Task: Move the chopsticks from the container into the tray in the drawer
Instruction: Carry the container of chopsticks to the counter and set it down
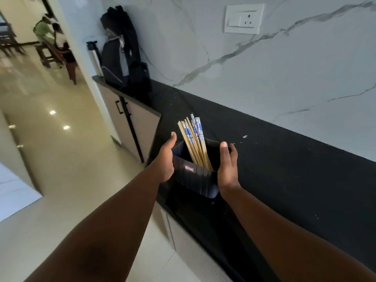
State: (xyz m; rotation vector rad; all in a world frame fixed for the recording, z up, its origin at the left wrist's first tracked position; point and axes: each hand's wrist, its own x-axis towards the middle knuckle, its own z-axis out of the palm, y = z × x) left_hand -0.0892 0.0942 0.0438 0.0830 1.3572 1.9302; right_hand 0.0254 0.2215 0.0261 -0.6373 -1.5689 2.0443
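Observation:
A dark ribbed container [194,178] stands on the black countertop [284,159] near its front edge. Several wooden chopsticks [194,139] with blue-and-white patterned tops lean out of it, tilted to the left. My left hand [167,157] presses against the container's left side, thumb up by the rim. My right hand [227,165] grips the right side, thumb over the rim. No open drawer or tray is in view.
A dark backpack [122,51] and a steel bottle [95,60] stand at the counter's far end. Below the counter are closed cabinet doors with a black handle [119,106]. A wall socket [244,18] sits on the marble wall. A person sits far off in the hallway.

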